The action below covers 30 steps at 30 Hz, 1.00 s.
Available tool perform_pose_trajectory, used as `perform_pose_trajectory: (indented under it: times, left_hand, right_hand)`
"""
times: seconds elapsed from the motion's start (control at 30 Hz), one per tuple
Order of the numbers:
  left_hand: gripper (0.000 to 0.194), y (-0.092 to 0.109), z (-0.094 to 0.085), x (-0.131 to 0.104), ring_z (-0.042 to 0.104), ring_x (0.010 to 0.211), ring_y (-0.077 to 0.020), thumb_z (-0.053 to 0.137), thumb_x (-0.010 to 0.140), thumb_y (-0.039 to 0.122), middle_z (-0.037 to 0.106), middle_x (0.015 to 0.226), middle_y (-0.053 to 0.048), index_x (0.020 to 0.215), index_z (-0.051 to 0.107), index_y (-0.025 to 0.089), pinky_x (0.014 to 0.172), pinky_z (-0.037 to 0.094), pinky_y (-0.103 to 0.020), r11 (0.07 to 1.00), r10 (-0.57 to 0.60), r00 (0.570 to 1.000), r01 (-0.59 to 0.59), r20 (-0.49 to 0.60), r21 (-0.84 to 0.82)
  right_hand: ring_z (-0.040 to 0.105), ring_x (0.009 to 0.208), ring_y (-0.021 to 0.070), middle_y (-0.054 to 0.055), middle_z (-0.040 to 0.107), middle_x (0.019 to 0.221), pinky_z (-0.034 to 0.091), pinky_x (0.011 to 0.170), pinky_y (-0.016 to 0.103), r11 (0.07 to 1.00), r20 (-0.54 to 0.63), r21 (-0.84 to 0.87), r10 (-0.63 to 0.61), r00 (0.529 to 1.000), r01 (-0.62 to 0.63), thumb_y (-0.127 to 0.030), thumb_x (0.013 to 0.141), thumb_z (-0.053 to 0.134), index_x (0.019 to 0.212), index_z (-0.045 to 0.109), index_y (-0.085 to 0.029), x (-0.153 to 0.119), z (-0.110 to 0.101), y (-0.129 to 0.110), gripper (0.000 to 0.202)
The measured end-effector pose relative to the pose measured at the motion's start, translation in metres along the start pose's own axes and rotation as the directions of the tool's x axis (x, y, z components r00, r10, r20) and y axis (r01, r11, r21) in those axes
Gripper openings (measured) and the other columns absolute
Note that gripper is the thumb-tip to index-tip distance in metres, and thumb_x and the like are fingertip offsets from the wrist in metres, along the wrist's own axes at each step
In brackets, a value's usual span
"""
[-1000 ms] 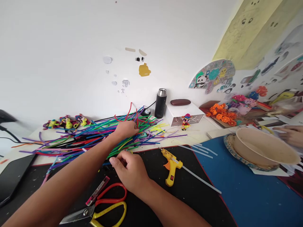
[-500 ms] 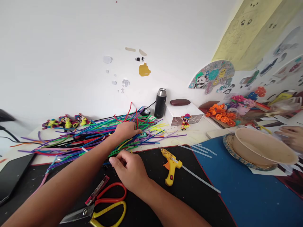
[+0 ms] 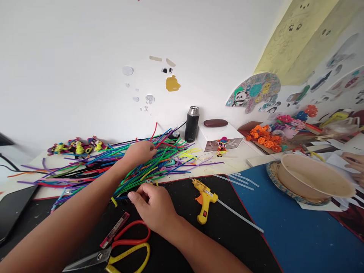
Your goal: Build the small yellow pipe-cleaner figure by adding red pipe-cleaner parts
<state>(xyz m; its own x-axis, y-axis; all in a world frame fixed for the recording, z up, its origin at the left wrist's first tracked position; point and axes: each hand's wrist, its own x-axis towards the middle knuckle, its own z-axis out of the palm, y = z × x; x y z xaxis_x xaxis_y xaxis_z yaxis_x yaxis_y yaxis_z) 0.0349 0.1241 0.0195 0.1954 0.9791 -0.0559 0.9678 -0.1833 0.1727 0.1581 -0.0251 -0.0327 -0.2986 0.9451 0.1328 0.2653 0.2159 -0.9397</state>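
Two bare hands, both ours, are at work over the table [image 3: 237, 161]. We note our left hand [image 3: 139, 152] on top of a heap of fuzzy stems [image 3: 155, 161] in many colours. The heap lies toward the table's far edge, its near side overlapping the far edge of a black mat [image 3: 224, 235]. Left fingers are bent and drawn close together among the stems; we cannot tell whether they pinch one.

Our right hand [image 3: 156, 204] is at the mat's far edge, just in front of the heap, its fingers curled to a narrow gap; whether they hold anything we cannot tell.

Nearer us on the mat we log scissors [image 3: 109, 253] with one red and one yellow handle, a slim pinkish case [image 3: 115, 230] beside them and a short yellow piece [image 3: 114, 202] by our left forearm. Right of our hand lies a yellow glue gun [image 3: 206, 197], a pale stick in its back end.

Along the table's far edge we see three small figures [image 3: 76, 147], a black flask [image 3: 192, 127] and a white box [image 3: 222, 131]. Toward the right edge, a co-worker's hand [image 3: 354, 165] is near a bowl [image 3: 317, 176].
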Motion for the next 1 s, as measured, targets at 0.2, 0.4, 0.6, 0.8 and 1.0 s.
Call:
perform_pose_trajectory:
  times: [0.2,0.4,0.6,0.8,1.0]
  left_hand:
    - [0.047,-0.031,-0.022,-0.034,0.057,0.061,-0.0191,0.051,0.09,0.061,0.066,0.066,-0.002,0.084,0.074,0.021,0.058,0.042,-0.028,0.952,0.017,1.0,-0.024,-0.025,-0.305]
    - [0.053,-0.052,-0.016,-0.078,0.036,0.053,-0.0128,0.057,0.089,0.07,0.042,0.059,0.005,0.093,0.07,0.019,0.049,0.03,-0.025,0.64,0.032,0.999,0.007,0.036,-0.768]
    - [0.052,-0.044,-0.019,-0.099,0.047,0.065,-0.0157,0.057,0.09,0.07,0.055,0.071,0.001,0.084,0.069,0.019,0.061,0.041,-0.026,0.714,0.206,0.969,-0.052,0.138,-0.698]
    - [0.054,-0.039,-0.009,-0.096,0.041,0.062,-0.0153,0.054,0.091,0.066,0.048,0.065,0.003,0.089,0.077,0.016,0.059,0.034,-0.027,0.823,0.255,0.945,-0.102,0.204,-0.56]
    - [0.049,-0.033,-0.011,-0.099,0.042,0.059,-0.0133,0.063,0.088,0.063,0.052,0.064,0.003,0.084,0.074,0.016,0.056,0.032,-0.026,0.724,0.258,0.953,-0.081,0.159,-0.685]
  right_hand:
    - [0.049,0.058,0.0124,-0.004,0.056,0.062,0.032,0.057,0.027,0.996,-0.011,0.081,0.023,1.0,-0.022,-0.045,0.096,0.067,0.074,0.066,-0.021,0.002,0.001,0.004,0.032]
    - [0.048,0.053,0.0109,-0.003,0.056,0.063,0.037,0.051,0.023,0.902,0.011,0.409,0.149,0.989,-0.14,-0.06,0.093,0.067,0.08,0.065,-0.019,0.008,0.002,0.015,0.043]
    - [0.035,0.041,0.0078,-0.01,0.046,0.05,0.025,0.041,0.021,0.777,-0.001,0.599,0.24,0.971,-0.191,-0.07,0.081,0.074,0.086,0.06,-0.02,0.018,-0.007,0.016,0.052]
    - [0.036,0.041,0.0072,-0.009,0.048,0.051,0.02,0.041,0.021,0.746,-0.081,0.646,0.281,0.956,-0.164,-0.067,0.079,0.078,0.09,0.064,-0.019,0.023,-0.018,0.013,0.051]
    - [0.033,0.04,0.0068,-0.009,0.045,0.046,0.021,0.041,0.022,0.769,-0.135,0.629,0.255,0.957,-0.116,-0.066,0.081,0.077,0.088,0.07,-0.016,0.024,-0.018,0.021,0.05]
